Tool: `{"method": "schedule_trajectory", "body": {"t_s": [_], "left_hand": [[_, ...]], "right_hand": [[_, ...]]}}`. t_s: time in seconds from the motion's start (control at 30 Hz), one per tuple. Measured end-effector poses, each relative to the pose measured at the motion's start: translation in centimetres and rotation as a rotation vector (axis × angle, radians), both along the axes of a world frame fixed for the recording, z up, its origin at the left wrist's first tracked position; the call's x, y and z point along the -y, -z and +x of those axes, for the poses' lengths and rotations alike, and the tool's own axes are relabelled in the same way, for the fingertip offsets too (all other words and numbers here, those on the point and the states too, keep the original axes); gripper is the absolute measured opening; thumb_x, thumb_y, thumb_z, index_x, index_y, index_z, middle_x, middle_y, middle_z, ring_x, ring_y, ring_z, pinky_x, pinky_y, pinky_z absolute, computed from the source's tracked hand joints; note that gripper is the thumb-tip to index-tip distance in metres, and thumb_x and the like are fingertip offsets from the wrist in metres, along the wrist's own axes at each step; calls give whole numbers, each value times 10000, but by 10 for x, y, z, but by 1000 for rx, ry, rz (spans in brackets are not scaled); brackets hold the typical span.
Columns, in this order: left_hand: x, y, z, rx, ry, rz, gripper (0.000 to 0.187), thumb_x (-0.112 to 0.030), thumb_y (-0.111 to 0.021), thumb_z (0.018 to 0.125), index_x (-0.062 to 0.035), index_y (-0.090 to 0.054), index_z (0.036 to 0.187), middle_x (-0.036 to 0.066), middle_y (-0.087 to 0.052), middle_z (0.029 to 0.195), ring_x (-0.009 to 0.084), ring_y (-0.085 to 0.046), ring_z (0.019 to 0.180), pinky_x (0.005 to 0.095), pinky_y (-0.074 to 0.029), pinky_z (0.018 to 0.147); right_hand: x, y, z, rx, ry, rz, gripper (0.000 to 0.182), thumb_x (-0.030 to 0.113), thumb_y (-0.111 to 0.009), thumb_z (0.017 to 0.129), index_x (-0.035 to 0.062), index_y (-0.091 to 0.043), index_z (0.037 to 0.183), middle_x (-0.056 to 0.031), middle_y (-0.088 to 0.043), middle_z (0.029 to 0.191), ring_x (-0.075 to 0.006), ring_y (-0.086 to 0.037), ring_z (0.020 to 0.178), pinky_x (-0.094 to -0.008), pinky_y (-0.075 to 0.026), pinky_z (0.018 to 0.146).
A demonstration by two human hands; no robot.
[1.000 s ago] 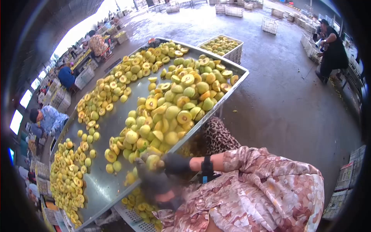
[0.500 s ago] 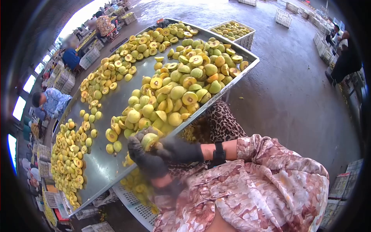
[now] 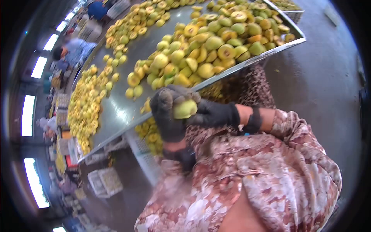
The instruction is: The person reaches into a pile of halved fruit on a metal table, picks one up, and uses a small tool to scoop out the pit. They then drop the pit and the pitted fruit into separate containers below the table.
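Note:
Both my hands wear dark gloves and meet just past the near edge of the metal table. My left hand [image 3: 166,112] curls around a yellow-green fruit [image 3: 185,109], which looks like a peach. From the other side, my right hand [image 3: 216,114] closes against the same fruit; its fingertips are partly hidden behind it. A big heap of similar fruit [image 3: 206,43], many pieces halved with brownish centres, lies on the metal table [image 3: 119,110] in front of me. Below my hands, a white crate [image 3: 143,156] contains more yellow pieces.
Another spread of halved fruit [image 3: 87,110] runs along the table's far side. A person in a light blue top [image 3: 77,52] sits across the table. A filled crate [image 3: 291,15] stands beyond the right corner, and white crates [image 3: 105,182] rest on the floor at left.
My view has turned down and left, so the table appears higher and farther right. Both hands stay on a fruit, whose cut face showed before and whose rounded skin side shows now.

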State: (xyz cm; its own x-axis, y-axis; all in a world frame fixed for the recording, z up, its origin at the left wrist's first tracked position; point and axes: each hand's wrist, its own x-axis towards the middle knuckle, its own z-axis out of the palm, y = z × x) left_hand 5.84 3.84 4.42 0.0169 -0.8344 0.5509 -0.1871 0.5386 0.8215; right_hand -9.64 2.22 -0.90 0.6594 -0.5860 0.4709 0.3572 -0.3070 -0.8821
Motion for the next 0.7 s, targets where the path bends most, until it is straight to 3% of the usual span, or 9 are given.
{"method": "schedule_trajectory", "body": {"t_s": [0.07,0.2,0.3,0.43,0.47,0.57,0.6,0.63,0.7], "left_hand": [[-8,-15,-15,-537,369,210,393,-420,-488,1060,-101,-549,839,53,-573,842,231,-574,785,406,-514,744],[-18,7,17,-806,396,256,415,-513,-509,1023,-147,-566,835,4,-577,826,228,-596,802,427,-512,742],[-22,20,42,-876,670,300,406,-502,-528,1015,-149,-570,818,10,-589,810,232,-604,804,442,-507,742],[-42,3,28,-775,377,291,391,-476,-545,1020,-146,-580,812,13,-599,800,245,-599,799,440,-503,765],[-42,1,26,-760,298,283,363,-457,-565,1020,-145,-577,835,4,-582,809,219,-583,825,419,-490,826],[-32,19,66,-1574,451,476,331,-445,-586,1013,-144,-565,877,-1,-549,825,187,-562,856,397,-469,872],[-28,17,85,-1397,398,528,321,-391,-592,1021,-121,-575,848,11,-554,816,166,-560,867,363,-463,890],[-28,22,91,-947,-35,284,302,-287,-568,1022,-57,-610,831,57,-595,769,190,-608,768,381,-550,766],[-15,62,159,16,-527,304,302,-225,-542,1000,3,-663,844,75,-662,812,209,-663,792,363,-560,779]], "right_hand": [[3,5,7,40,-63,6,593,259,-665,983,43,-420,1478,-144,-537,1407,-234,-496,1304,-375,-394,1109],[-3,-11,20,42,-62,-57,438,243,-663,972,57,-547,1351,-165,-640,1218,-252,-623,1120,-394,-492,970],[-2,10,34,-97,-112,-182,391,233,-659,965,67,-569,1307,-177,-674,1145,-266,-650,1068,-397,-502,937],[-4,2,38,14,-250,-26,376,235,-656,956,72,-568,1283,-208,-692,1088,-347,-668,993,-420,-517,878],[-2,1,36,-16,-253,13,322,257,-678,941,48,-618,1179,-218,-702,1010,-390,-669,877,-440,-527,793],[11,-20,9,-423,-262,-243,287,283,-696,925,22,-664,1041,-200,-704,881,-373,-672,762,-448,-526,723],[9,-14,-1,-331,-157,-253,288,293,-689,919,5,-679,917,-183,-693,797,-346,-670,711,-442,-520,688],[9,6,-11,-252,-85,-134,306,320,-679,915,14,-685,920,-189,-694,793,-355,-680,721,-446,-521,684],[15,30,-46,-911,88,-123,299,313,-676,904,15,-686,931,-196,-704,833,-360,-701,764,-447,-535,697]]}}
